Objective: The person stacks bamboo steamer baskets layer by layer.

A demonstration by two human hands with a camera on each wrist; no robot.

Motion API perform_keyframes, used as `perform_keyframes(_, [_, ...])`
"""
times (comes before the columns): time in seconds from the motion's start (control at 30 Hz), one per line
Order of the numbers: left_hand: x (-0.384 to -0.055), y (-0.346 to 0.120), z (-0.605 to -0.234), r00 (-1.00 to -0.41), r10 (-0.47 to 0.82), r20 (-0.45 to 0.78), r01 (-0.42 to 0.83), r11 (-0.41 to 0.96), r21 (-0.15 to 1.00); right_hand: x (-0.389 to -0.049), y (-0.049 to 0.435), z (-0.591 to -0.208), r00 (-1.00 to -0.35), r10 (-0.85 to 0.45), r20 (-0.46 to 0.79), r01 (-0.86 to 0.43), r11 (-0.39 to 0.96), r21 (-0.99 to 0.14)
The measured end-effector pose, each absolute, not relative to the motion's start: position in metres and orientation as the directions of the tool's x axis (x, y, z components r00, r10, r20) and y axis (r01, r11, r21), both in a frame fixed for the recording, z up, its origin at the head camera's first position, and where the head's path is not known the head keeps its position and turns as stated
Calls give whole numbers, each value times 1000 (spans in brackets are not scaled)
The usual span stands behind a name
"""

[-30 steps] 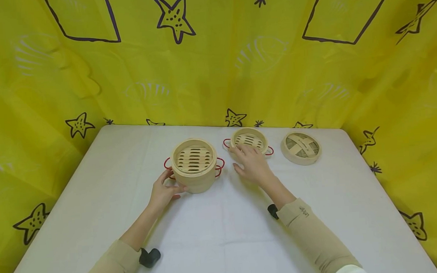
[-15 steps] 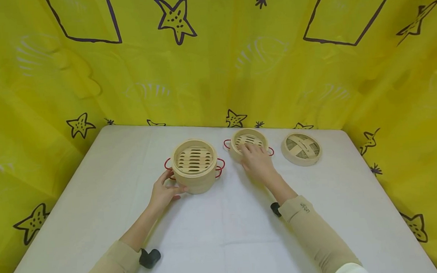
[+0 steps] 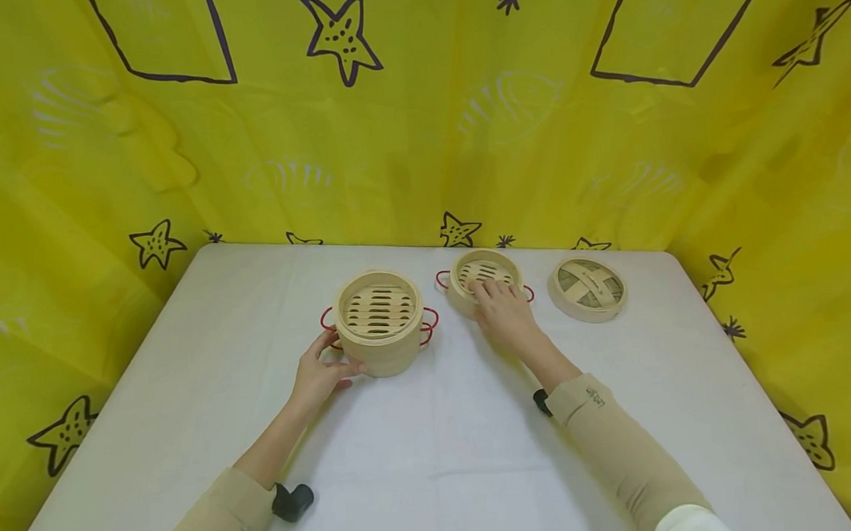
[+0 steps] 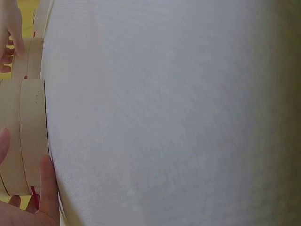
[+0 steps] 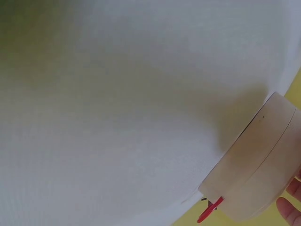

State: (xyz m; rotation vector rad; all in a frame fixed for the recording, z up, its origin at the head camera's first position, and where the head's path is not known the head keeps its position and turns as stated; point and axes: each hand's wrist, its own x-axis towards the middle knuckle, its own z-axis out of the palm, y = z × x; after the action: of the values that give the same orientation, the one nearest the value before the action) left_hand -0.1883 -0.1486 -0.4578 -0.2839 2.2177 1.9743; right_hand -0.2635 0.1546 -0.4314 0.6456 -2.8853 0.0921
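Observation:
A two-tier bamboo steamer [image 3: 383, 354] with red loop handles stands upright on the white table. My left hand [image 3: 317, 375] holds it low on its left side, thumb across the front; in the left wrist view a finger [image 4: 47, 183] lies along its lower wall. Behind it and to the right sits a smaller-looking single steamer basket [image 3: 485, 270] with a slatted floor and red handles. My right hand [image 3: 507, 316] grips its near rim, fingertips over the edge inside. The right wrist view shows the basket's outer wall [image 5: 263, 155] close to the tablecloth.
A round woven bamboo lid [image 3: 589, 291] lies on the table [image 3: 434, 433] to the right of the single basket. Yellow curtain [image 3: 404, 138] with starfish drawings hangs behind and along both sides of the table. A black wrist camera [image 3: 292, 503] hangs at the left cuff.
My right hand has come down from over the single basket onto its near rim, shifting slightly right. My left hand stays on the two-tier steamer, which has not moved.

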Motion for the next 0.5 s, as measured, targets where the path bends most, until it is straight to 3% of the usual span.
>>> perform_keyframes(0.5, [-188,-149,-461,-975,-38,-218,-221,135,966,-266,159,-440,-864,-452,220,-453,890,53])
